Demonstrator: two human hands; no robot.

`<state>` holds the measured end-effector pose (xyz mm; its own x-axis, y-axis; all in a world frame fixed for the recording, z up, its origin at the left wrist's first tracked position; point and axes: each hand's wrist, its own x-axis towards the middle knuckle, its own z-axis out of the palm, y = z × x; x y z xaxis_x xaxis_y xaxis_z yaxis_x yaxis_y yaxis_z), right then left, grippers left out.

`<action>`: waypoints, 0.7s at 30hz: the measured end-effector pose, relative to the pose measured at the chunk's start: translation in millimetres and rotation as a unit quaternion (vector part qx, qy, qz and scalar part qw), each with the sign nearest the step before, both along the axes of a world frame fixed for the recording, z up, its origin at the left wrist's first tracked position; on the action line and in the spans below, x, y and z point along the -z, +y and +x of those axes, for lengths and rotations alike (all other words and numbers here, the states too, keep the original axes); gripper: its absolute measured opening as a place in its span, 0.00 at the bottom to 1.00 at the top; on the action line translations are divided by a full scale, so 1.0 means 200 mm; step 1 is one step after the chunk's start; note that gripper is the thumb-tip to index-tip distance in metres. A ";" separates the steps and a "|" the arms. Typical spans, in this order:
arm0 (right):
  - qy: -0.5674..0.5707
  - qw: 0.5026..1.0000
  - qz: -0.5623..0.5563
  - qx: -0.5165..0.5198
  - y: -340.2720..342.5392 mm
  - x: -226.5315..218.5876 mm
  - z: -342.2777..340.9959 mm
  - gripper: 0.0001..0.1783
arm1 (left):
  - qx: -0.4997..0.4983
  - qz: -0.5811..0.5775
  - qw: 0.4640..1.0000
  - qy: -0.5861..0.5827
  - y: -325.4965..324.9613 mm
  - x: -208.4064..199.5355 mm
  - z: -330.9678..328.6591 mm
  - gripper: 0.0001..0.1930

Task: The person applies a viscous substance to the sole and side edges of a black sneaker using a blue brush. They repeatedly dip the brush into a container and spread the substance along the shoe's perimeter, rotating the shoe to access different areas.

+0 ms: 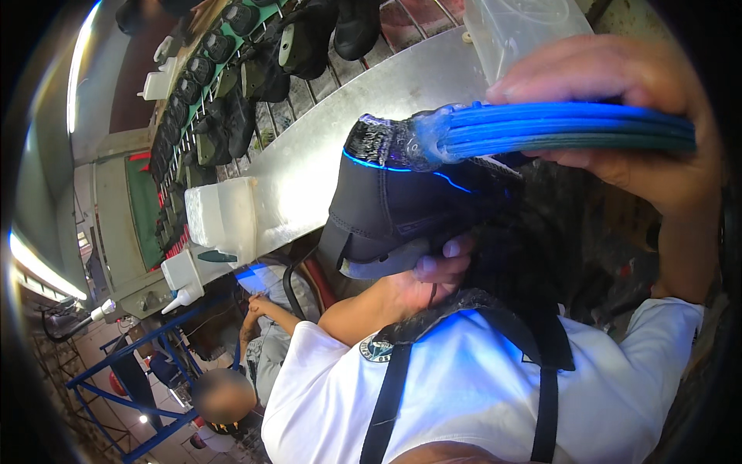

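My left hand [437, 274] grips a black shoe [410, 205] from below, with its fingers curled against the shoe's underside. A grey patch shows at the shoe's lower edge, and a thin bright blue line glows along its side. Over the top of the shoe, my right hand [618, 85] is closed around a brush [556, 127] with a wide, ribbed blue handle. Its dark bristle end, speckled whitish, lies at the shoe's upper edge; whether it touches there I cannot tell.
Beyond the shoe runs a metal ledge [309, 158] bearing a translucent container [222, 216] and, farther right, a clear plastic box [525, 35]. A white squeeze bottle [182, 278] stands nearby. Several black shoes [305, 39] fill a rack behind. Another person [270, 332] sits at lower left.
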<state>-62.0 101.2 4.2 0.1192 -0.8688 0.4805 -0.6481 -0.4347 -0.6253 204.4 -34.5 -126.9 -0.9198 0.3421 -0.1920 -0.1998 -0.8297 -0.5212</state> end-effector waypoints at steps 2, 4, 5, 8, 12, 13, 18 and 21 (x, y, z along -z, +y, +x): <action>-0.064 0.998 -0.003 0.010 0.01 0.06 0.03 0.16 | -0.005 0.013 1.000 0.005 0.01 0.01 0.00 0.18; -0.098 0.995 0.006 0.031 0.03 0.10 0.05 0.16 | 0.001 0.028 1.000 0.012 0.02 0.02 -0.01 0.17; -0.099 0.994 0.012 0.043 0.04 0.12 0.05 0.17 | 0.005 0.034 0.999 0.016 0.01 0.03 -0.02 0.17; -0.212 0.976 0.001 0.049 0.06 0.24 0.10 0.17 | -0.001 0.032 0.999 0.020 0.02 0.04 -0.01 0.18; -0.242 0.969 -0.020 0.048 0.07 0.33 0.10 0.17 | -0.007 0.044 0.998 0.038 0.03 0.06 -0.02 0.20; -0.235 0.971 -0.023 0.048 0.07 0.34 0.09 0.17 | -0.003 0.041 0.998 0.036 0.02 0.05 -0.03 0.20; -0.172 0.983 -0.035 0.046 0.08 0.35 0.08 0.18 | -0.017 0.025 0.999 0.020 0.03 0.05 -0.03 0.20; -0.121 0.991 -0.033 0.046 0.09 0.34 0.06 0.17 | -0.005 0.040 0.998 0.042 0.02 0.03 -0.04 0.20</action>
